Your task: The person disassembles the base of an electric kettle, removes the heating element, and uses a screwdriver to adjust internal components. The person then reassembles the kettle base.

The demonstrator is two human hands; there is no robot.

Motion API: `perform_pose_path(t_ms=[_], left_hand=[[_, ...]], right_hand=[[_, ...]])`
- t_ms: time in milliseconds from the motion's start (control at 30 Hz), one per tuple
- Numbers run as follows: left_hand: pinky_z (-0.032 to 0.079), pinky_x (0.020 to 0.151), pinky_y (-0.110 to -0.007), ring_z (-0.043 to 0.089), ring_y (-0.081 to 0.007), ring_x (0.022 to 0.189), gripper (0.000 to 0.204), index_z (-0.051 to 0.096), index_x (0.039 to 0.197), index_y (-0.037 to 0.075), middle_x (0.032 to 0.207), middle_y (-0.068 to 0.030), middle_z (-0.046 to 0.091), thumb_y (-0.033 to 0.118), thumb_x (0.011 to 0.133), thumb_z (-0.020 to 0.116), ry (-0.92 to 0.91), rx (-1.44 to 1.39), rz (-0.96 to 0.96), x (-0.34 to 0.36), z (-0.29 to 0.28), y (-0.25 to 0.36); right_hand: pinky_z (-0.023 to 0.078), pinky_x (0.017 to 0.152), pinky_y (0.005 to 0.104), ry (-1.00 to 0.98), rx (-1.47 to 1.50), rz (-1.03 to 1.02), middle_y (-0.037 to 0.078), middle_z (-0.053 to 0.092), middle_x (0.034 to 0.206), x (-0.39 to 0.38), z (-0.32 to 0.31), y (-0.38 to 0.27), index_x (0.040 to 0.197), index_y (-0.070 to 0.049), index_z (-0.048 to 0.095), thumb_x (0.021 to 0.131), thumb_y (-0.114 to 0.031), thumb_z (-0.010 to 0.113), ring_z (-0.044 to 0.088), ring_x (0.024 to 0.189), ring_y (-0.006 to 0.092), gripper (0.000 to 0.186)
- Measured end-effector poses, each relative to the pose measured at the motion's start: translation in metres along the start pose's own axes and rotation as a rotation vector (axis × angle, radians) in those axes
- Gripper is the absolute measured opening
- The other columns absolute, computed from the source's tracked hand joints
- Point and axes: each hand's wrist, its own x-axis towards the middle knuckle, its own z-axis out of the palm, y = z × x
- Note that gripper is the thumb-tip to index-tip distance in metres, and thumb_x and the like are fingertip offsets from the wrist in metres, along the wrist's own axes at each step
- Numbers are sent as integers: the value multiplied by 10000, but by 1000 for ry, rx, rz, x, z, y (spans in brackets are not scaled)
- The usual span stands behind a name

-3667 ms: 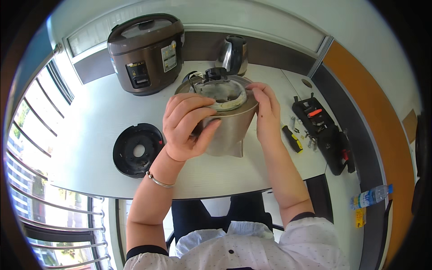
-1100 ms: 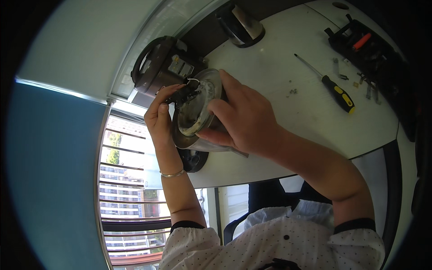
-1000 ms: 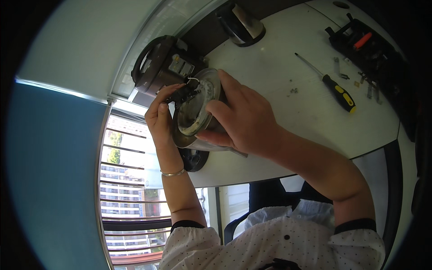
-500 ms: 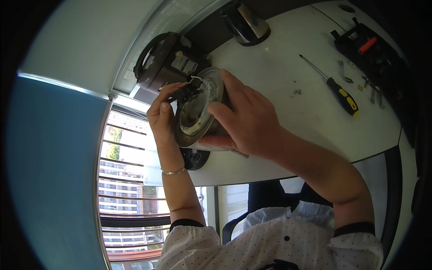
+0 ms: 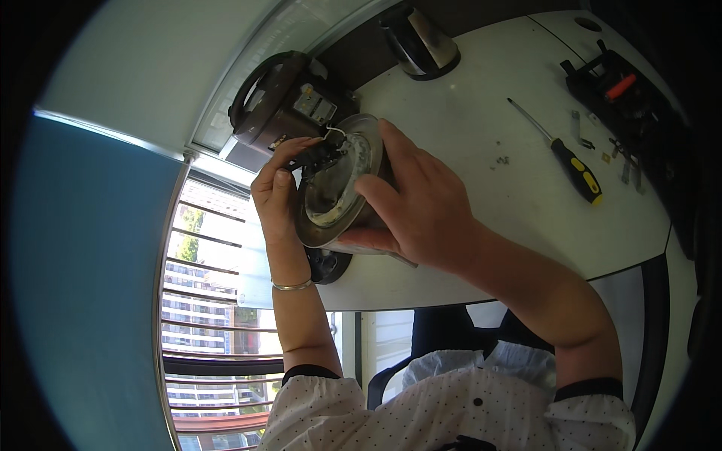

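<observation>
A round metal kettle body (image 5: pixel 308 225) is tilted between my hands, its underside toward me, with a whitish ring and a bare metal middle. My right hand (image 5: pixel 425 199) grips its right side, thumb across the rim and the other fingers spread around the wall. My left hand (image 5: pixel 274 184) is closed with thumb and fingers on a black plastic connector part (image 5: pixel 320 156) at the underside's upper left. A short white wire (image 5: pixel 336 131) loops up beside that part. Whether the connector part is still fixed to the underside cannot be made out.
Behind my hands stands a dark rice cooker (image 5: pixel 289 101); another kettle (image 5: pixel 420 43) is farther back. A black round part (image 5: pixel 329 264) lies below my hands. At right are a yellow-black screwdriver (image 5: pixel 575 171), small metal parts (image 5: pixel 500 160), strips (image 5: pixel 579 131) and a black tool tray (image 5: pixel 632 90).
The whole scene has shifted slightly in the picture as my head moved. Both hands keep their hold on the kettle body and the black part, with hardly any visible movement.
</observation>
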Motion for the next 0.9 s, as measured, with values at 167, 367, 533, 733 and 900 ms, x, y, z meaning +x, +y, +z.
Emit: perform_pose_path(t_ms=[167,367,533,733,900], left_hand=[[405,979,-407,573,-302,1067,484,616,1053,-79,1083,-222,626,377,897,571,21,-14,-7,-1,2,1],[406,977,-405,569,-303,1072,488,621,1044,-78,1077,-218,630,384,893,574,38,-17,-7,-2,2,0],[403,980,-402,565,-298,1080,501,625,1046,-76,1080,-213,632,397,890,576,55,-5,-13,-3,3,0],[399,987,-398,563,-296,1092,501,636,1051,-70,1097,-214,627,398,878,595,57,2,-20,-3,4,2],[408,978,-395,576,-289,1081,474,646,1055,-55,1111,-209,624,380,867,614,64,-15,-18,-3,3,3]], right_hand=[[519,816,423,3,41,22,410,483,1128,2,-3,-3,929,-55,516,761,-496,646,591,997,453,490],[520,812,417,19,68,38,400,486,1132,3,-2,-5,921,-62,523,734,-524,664,596,989,443,518],[522,789,400,21,85,47,389,484,1143,4,-2,-4,912,-67,540,725,-518,682,603,972,425,508],[538,717,386,24,88,43,330,480,1207,4,-3,-2,924,-62,545,662,-504,751,629,914,381,553],[536,722,375,7,82,55,316,485,1212,6,-5,-3,922,-66,535,659,-501,753,630,913,372,553]])
